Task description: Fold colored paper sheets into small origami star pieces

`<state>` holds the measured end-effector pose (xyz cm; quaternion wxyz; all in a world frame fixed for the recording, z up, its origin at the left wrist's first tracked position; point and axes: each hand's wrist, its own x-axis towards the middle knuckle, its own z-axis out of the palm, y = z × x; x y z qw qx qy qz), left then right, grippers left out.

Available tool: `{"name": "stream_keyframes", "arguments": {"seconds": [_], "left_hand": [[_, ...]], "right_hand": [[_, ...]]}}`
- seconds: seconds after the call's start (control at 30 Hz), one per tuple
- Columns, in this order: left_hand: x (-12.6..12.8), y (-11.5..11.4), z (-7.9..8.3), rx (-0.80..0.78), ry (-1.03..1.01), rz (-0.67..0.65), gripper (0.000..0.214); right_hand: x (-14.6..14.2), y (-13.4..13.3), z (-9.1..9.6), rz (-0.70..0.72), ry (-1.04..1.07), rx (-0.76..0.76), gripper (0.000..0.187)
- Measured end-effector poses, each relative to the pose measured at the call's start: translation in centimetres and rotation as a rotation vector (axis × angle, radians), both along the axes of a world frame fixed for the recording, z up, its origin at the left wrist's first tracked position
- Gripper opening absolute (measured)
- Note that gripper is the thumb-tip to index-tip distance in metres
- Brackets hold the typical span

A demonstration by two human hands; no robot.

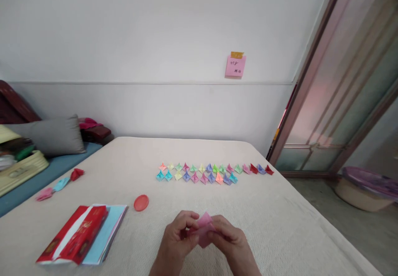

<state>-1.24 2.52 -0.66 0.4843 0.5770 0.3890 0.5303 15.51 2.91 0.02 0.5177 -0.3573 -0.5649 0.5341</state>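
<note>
Between my left hand point(177, 235) and my right hand point(228, 236) is a pink folded paper piece point(204, 229), pinched by the fingers of both. Its lower part hangs below my fingertips. Farther off on the pale quilted bed cover point(267, 209) lie two rows of small multicoloured origami pieces point(205, 173). To the left of my hands are a round red lid point(141, 203) and a stack of pale blue paper point(107, 234) partly under a red packet point(74, 235). Three folded pieces point(60, 184) in pink, blue and red lie linked in a short chain.
A pink sticky note point(235, 66) hangs on the white wall ahead. At the left stand a grey cushion point(54, 135) and a yellow basket point(21, 172) on a blue surface. To the right, the bed edge drops to the floor, near a glass door point(323, 93) and a round basin point(362, 191).
</note>
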Motion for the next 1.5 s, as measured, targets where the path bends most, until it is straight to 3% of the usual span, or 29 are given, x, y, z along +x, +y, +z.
{"name": "stream_keyframes", "arguments": {"seconds": [0.23, 0.43, 0.53, 0.63, 0.8, 1.07, 1.27, 1.5], "left_hand": [[0.1, 0.3, -0.5, 0.053, 0.014, 0.003, 0.010], [0.2, 0.2, 0.0, 0.093, 0.021, -0.058, 0.014], [0.2, 0.2, 0.1, 0.116, 0.026, -0.043, 0.014], [0.1, 0.2, 0.2, 0.127, 0.028, -0.023, 0.015], [0.2, 0.2, 0.3, 0.140, 0.047, 0.021, 0.015], [0.3, 0.2, 0.2, 0.133, 0.026, 0.036, 0.010], [0.3, 0.2, 0.1, 0.140, 0.037, 0.065, 0.012], [0.4, 0.0, 0.7, 0.121, 0.035, 0.043, 0.012]], "right_hand": [[0.0, 0.0, -0.3, -0.019, -0.014, 0.018, 0.007], [0.1, 0.0, -0.7, -0.026, -0.010, 0.097, 0.010], [0.1, -0.1, -0.8, -0.101, -0.017, 0.121, 0.013], [0.0, -0.3, -0.8, -0.209, 0.022, 0.049, 0.016], [-0.1, -0.5, -0.9, -0.231, 0.162, 0.030, 0.014], [0.2, -0.4, -1.7, -0.253, -0.008, 0.144, 0.011], [0.0, -0.2, -2.7, -0.242, 0.032, 0.152, 0.019], [0.2, -0.4, -1.4, -0.234, -0.063, 0.096, 0.014]]}}
